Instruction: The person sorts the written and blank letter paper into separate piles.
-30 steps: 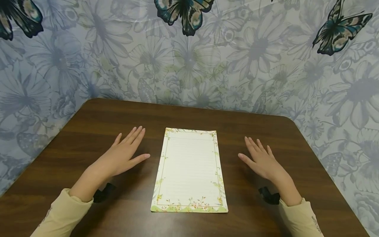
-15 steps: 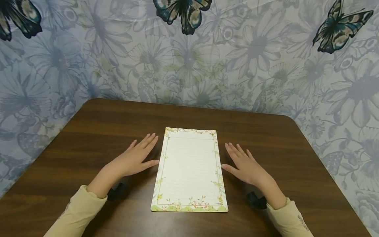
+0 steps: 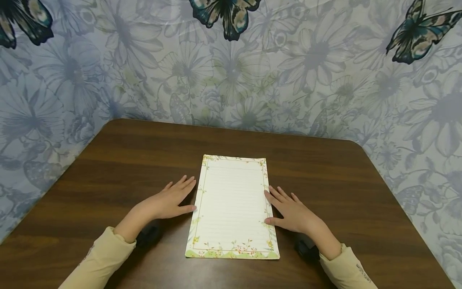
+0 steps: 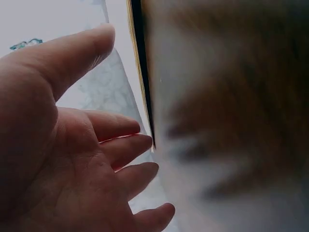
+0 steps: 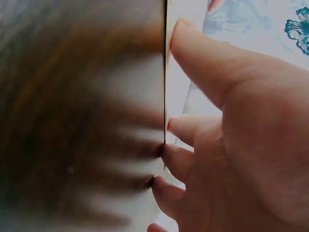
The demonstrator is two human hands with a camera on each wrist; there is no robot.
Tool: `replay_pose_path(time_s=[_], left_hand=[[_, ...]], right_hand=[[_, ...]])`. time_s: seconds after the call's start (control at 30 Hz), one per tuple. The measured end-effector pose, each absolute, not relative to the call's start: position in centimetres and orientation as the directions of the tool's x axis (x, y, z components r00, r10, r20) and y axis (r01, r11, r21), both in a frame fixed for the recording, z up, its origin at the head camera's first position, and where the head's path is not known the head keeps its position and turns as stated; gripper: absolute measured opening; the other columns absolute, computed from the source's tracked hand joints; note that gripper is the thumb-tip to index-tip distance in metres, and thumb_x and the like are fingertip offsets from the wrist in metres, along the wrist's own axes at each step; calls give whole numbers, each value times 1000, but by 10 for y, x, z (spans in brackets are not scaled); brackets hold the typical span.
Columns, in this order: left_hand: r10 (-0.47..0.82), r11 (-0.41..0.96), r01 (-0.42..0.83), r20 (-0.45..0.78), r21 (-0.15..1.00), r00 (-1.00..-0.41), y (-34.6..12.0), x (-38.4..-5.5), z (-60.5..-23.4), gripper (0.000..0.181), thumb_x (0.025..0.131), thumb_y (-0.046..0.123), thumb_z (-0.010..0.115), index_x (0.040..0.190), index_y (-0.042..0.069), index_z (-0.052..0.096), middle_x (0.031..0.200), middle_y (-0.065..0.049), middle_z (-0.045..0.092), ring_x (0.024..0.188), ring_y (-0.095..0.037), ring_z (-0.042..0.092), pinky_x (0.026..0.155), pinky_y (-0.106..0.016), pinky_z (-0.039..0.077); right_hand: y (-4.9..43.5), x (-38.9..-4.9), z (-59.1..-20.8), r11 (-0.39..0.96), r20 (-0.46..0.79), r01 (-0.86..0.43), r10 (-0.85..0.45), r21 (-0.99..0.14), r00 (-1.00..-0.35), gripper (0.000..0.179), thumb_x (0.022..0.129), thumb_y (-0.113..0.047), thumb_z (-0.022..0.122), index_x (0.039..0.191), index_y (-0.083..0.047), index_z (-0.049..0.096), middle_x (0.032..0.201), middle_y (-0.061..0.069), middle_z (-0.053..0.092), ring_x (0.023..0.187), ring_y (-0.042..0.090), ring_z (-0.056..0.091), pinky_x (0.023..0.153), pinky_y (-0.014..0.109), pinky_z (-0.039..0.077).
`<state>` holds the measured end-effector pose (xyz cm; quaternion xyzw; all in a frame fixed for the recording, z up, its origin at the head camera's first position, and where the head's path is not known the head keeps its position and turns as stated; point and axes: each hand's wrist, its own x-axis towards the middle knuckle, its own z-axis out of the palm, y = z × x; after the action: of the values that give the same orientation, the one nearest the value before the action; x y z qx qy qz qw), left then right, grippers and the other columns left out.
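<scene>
A pad of lined writing paper (image 3: 232,208) with a printed leafy, floral border lies flat on the brown wooden table, long side pointing away from me. At its left edge is my left hand (image 3: 167,204), palm down, fingers extended and thumb tip right at the border. My right hand (image 3: 294,212) lies across the right edge, the thumb and index fingertips overlapping the printed margin. In the left wrist view the pad's layered side (image 4: 136,58) shows beyond the spread left fingers. Against the pad's thin edge (image 5: 167,96) in the right wrist view stand the right fingertips.
The dark wood tabletop (image 3: 144,144) has rounded far corners. Behind it hangs a pale blue-grey floral backdrop (image 3: 231,88) with printed butterflies (image 3: 225,16). Dark wrist-worn devices (image 3: 306,247) sit under the wrists.
Both hands have moved inward from the sides toward the pad and slightly nearer to me. The right fingertips now overlap its edge. The pad has stayed in place.
</scene>
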<state>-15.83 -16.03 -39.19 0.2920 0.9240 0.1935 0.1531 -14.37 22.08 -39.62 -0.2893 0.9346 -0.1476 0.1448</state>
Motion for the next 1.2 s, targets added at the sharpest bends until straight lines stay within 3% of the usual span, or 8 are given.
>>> replay_pose_path(time_s=[0.2, 0.53, 1.2], left_hand=[[628, 708, 456, -184, 539, -756, -155, -156, -396, 81, 93, 44, 54, 147, -4, 17, 152, -21, 11, 138, -38, 3, 104, -60, 5], [592, 698, 376, -197, 609, -781, -141, -149, -393, 81, 95, 43, 51, 146, -8, 15, 151, -25, 4, 137, -39, 0, 105, -58, 9], [556, 693, 315, -203, 648, -806, -131, -147, -393, 82, 95, 42, 53, 146, -7, 12, 151, -26, -2, 137, -38, -2, 105, -55, 14]], right_hand=[[221, -145, -399, 787, -179, -504, -587, -356, -790, 81, 91, -50, 54, 149, -5, 20, 153, 16, 11, 138, 37, 8, 103, 62, 5], [221, -146, -401, 794, -185, -506, -583, -339, -791, 82, 90, -52, 53, 150, -7, 19, 153, 15, 10, 138, 36, 7, 104, 61, 4], [221, -146, -398, 800, -185, -497, -574, -337, -798, 82, 90, -52, 53, 149, -6, 20, 153, 15, 13, 138, 37, 8, 103, 62, 3]])
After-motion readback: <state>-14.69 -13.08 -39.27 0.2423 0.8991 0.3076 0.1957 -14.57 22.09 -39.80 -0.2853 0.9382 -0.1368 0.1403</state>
